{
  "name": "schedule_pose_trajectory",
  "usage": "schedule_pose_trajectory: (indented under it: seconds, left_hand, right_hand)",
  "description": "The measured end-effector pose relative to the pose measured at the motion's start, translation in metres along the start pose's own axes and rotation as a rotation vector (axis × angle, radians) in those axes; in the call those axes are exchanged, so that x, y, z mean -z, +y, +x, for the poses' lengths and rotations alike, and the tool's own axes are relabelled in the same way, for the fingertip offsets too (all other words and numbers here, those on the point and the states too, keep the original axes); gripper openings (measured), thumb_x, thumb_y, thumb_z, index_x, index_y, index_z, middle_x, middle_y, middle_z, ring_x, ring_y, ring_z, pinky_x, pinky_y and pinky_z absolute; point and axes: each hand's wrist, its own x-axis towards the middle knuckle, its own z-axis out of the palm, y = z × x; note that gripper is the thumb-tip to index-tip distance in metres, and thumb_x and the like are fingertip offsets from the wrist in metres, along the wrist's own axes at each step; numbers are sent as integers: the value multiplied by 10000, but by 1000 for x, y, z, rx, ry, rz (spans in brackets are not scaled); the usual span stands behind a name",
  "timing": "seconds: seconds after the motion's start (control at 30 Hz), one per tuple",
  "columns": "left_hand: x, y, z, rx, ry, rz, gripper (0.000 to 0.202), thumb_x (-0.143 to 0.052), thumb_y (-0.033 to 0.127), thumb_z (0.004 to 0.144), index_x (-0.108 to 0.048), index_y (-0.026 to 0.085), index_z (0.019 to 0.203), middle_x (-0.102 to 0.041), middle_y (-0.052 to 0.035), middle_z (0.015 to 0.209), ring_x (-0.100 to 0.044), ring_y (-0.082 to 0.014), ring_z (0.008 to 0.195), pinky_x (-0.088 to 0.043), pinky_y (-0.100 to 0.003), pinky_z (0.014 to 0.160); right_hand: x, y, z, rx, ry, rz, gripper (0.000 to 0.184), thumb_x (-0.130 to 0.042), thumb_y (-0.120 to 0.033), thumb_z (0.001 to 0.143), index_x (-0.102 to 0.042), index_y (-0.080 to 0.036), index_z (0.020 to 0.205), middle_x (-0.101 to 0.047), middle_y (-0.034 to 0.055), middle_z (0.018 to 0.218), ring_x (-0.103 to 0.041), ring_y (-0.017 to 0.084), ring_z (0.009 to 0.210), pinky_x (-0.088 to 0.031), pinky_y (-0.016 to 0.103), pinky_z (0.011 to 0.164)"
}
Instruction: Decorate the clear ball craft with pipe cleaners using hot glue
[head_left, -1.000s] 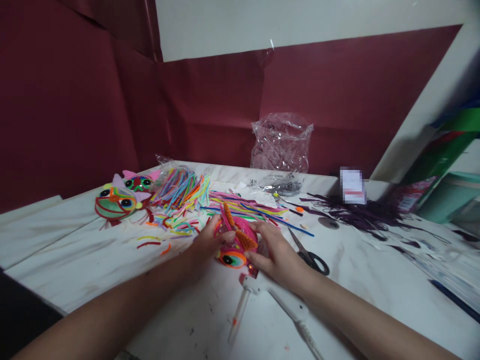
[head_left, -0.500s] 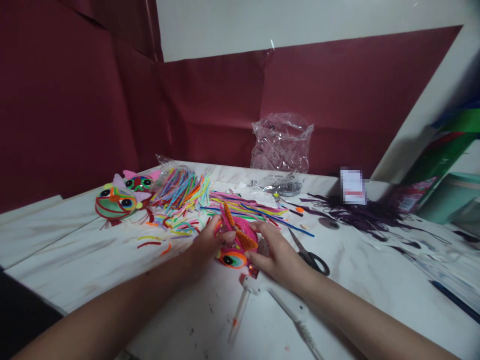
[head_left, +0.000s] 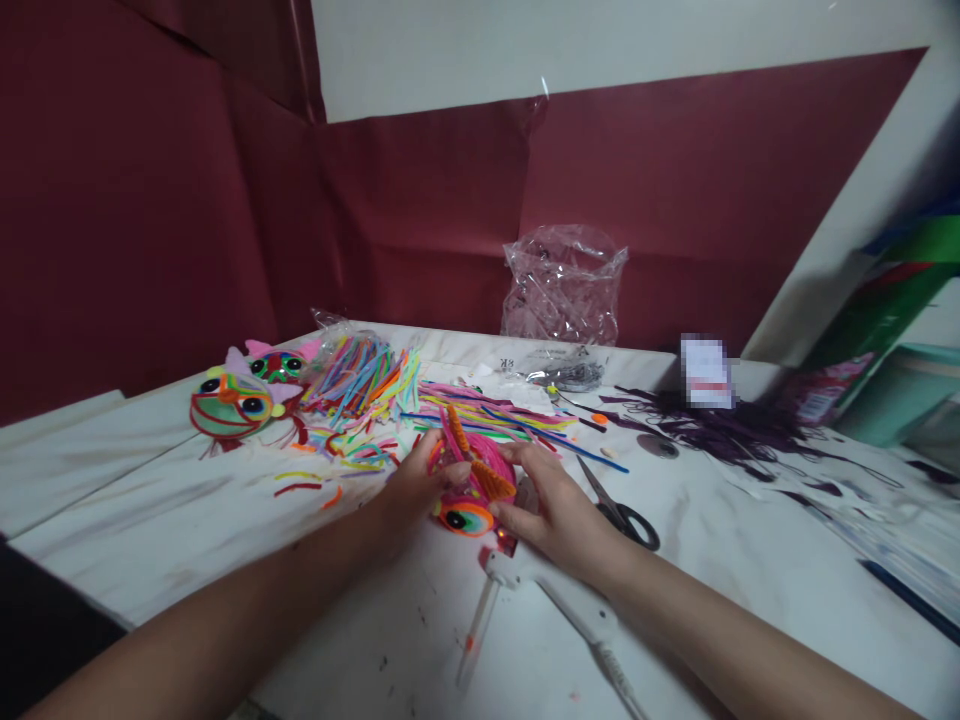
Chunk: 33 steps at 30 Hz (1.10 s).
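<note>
Between my hands is a pink pipe-cleaner animal head (head_left: 480, 455) with orange ear-like flaps and a large black, blue and orange eye. My left hand (head_left: 418, 482) grips its left side, thumb on top. On the right side my right hand (head_left: 551, 505) closes round it, thumb near the eye. My fingers and the flaps hide part of it. A white glue gun (head_left: 577, 605) lies just in front, its nozzle end close to the head. Black-handled scissors (head_left: 619, 510) rest beside my right hand, blades partly spread.
Pipe cleaners (head_left: 367, 380) in many colours lie in a bundle and loose behind my hands. Two finished-looking animal heads (head_left: 232, 405) sit at the left. Dark purple strips (head_left: 697, 425) spread at the right. A clear plastic bag (head_left: 566, 285) stands against the red backing.
</note>
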Motion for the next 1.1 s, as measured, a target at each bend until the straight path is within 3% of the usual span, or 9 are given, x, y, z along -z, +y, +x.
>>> schedule_pose_trajectory:
  seconds: [0.5,1.1]
  left_hand:
    - [-1,0,0,-22,-22,-39,495,-693,424,726,-505,182,1114,-647,-82,1045,-636,-237,905,-493,-328,752]
    - [-2,2,0,-11,-3,-43,465,-702,401,720,-515,179,1085,-661,-70,987,-643,-226,861,-491,-321,716]
  right_hand:
    - [0,0,-1,12,12,-24,363,-659,-230,763,-541,-183,1103,-608,112,1141,-543,276,1089,-432,441,942]
    - [-2,3,-1,19,19,-24,362,-657,-233,759,-540,-186,1098,-606,111,1142,-542,277,1096,-433,441,945]
